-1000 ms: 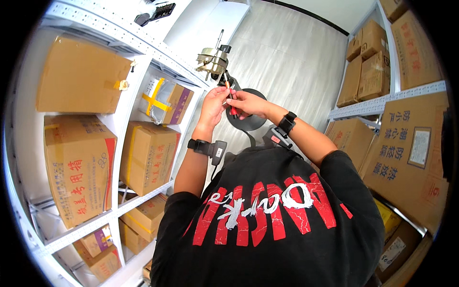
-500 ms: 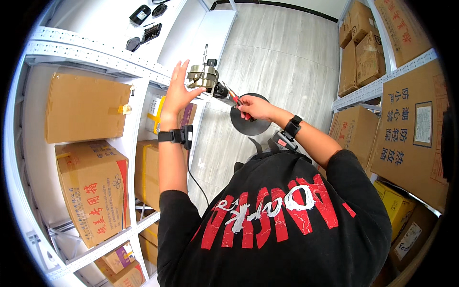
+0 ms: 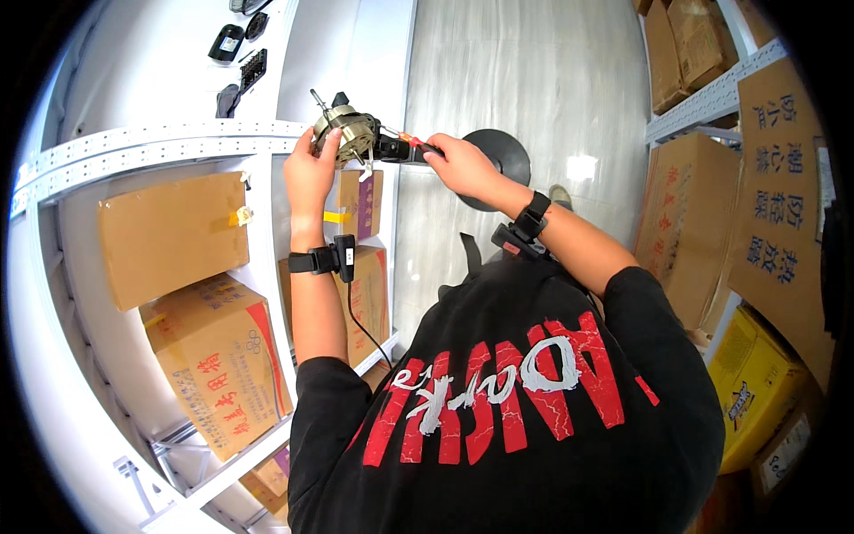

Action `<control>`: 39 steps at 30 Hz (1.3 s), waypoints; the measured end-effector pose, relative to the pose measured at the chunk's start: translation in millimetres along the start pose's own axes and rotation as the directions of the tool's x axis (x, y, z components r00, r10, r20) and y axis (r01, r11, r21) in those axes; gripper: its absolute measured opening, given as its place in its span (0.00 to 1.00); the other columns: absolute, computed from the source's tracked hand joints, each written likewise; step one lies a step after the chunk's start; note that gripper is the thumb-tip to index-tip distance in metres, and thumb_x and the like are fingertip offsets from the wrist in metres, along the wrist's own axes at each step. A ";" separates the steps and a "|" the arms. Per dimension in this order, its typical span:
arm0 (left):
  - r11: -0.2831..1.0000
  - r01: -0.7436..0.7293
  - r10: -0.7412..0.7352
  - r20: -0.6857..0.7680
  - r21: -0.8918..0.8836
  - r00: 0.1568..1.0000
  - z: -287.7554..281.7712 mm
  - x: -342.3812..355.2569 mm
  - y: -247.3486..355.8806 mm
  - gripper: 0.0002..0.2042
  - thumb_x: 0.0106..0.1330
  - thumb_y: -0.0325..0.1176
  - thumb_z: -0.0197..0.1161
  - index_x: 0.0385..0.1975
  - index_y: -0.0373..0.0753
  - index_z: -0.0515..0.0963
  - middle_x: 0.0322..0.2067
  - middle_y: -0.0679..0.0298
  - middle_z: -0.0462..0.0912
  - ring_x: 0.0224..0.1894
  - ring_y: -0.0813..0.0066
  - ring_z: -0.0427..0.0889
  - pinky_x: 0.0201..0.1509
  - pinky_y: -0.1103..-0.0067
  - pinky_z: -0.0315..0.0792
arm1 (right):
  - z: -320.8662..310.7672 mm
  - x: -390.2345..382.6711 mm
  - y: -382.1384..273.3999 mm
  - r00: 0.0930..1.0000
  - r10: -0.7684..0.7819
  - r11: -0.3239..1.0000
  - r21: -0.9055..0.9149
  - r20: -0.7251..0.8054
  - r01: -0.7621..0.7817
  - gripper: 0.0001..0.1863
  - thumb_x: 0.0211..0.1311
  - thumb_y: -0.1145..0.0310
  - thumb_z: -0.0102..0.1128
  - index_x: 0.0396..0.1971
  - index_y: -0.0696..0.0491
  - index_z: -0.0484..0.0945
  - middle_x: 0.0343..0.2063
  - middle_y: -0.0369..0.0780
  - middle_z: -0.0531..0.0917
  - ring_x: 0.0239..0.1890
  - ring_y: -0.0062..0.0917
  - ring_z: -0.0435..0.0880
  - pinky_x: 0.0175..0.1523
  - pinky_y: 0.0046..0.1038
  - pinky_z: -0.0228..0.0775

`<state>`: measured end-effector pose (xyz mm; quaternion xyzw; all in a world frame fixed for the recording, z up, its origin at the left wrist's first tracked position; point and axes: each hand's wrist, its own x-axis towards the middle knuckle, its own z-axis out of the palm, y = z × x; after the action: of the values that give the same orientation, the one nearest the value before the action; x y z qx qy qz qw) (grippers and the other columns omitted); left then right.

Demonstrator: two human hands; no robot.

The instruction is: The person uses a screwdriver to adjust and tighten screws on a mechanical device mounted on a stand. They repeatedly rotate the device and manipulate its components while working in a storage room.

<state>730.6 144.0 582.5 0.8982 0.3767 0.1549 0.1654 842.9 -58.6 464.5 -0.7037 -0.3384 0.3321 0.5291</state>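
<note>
A metal motor [image 3: 347, 133] with a thin shaft sits on a black stand head [image 3: 391, 149], above a round black base [image 3: 494, 191] on the floor. My left hand [image 3: 310, 169] is closed on the motor's near left side, thumb over its housing. My right hand [image 3: 463, 165] grips a red-and-black hand tool [image 3: 422, 147], probably a screwdriver, whose tip meets the stand head just right of the motor; the exact contact point is too small to make out.
White metal shelving [image 3: 133, 141] on the left holds cardboard boxes [image 3: 173, 236] and small black parts [image 3: 227, 43]. More boxes [image 3: 685, 227] and a yellow box [image 3: 756, 392] fill shelves on the right. A foot [image 3: 559, 196] shows beside the base on the pale floor.
My hands were together on the tool, then my left hand left it and spread beside the motor; now it grips the motor. The tool has moved up to the stand head. The view has shifted.
</note>
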 end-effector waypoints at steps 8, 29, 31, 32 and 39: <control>0.994 0.084 -0.084 -0.007 0.070 0.996 0.0 -2.1 14.9 0.29 0.62 0.51 0.67 0.50 0.28 0.78 0.27 0.56 0.84 0.29 0.75 0.81 0.36 0.77 0.74 | 1.2 6.4 -2.9 0.999 -0.034 0.999 -0.007 -0.023 0.034 0.13 0.66 0.62 0.53 0.40 0.57 0.75 0.32 0.50 0.82 0.37 0.48 0.81 0.42 0.45 0.72; 0.996 0.078 -0.073 -0.130 0.037 0.989 12.4 -4.6 13.3 0.30 0.60 0.52 0.68 0.45 0.25 0.79 0.21 0.55 0.80 0.23 0.66 0.79 0.30 0.73 0.72 | -5.7 15.5 -6.9 0.998 -0.060 0.997 -0.040 -0.011 0.060 0.13 0.69 0.63 0.50 0.40 0.58 0.75 0.28 0.49 0.80 0.33 0.45 0.81 0.38 0.41 0.70; 0.997 0.074 -0.069 -0.125 0.036 0.990 12.2 -4.3 14.9 0.30 0.60 0.52 0.68 0.45 0.25 0.78 0.21 0.55 0.80 0.23 0.67 0.79 0.30 0.73 0.72 | -8.3 15.6 -9.1 0.999 -0.048 0.998 -0.050 0.001 0.048 0.13 0.69 0.63 0.50 0.40 0.57 0.75 0.28 0.49 0.80 0.33 0.45 0.81 0.38 0.41 0.70; 0.997 0.074 -0.069 -0.119 0.039 0.991 11.7 -3.9 16.2 0.31 0.60 0.52 0.68 0.46 0.25 0.78 0.21 0.56 0.80 0.23 0.67 0.79 0.30 0.73 0.72 | -7.6 15.8 -8.3 0.999 -0.051 0.998 -0.048 -0.002 0.051 0.13 0.69 0.62 0.50 0.40 0.57 0.75 0.28 0.49 0.80 0.33 0.45 0.81 0.38 0.42 0.70; 0.995 0.103 -0.102 -0.117 0.005 0.988 12.9 -5.3 10.0 0.32 0.59 0.53 0.68 0.47 0.25 0.78 0.22 0.57 0.80 0.23 0.69 0.78 0.31 0.74 0.73 | -11.0 12.3 -23.2 0.999 -0.055 0.994 -0.092 0.003 0.055 0.13 0.68 0.64 0.50 0.36 0.60 0.74 0.30 0.52 0.81 0.36 0.49 0.81 0.41 0.46 0.71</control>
<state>738.6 131.2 574.2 0.8679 0.4322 0.1965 0.1459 855.8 -49.3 488.1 -0.7178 -0.3727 0.3018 0.5048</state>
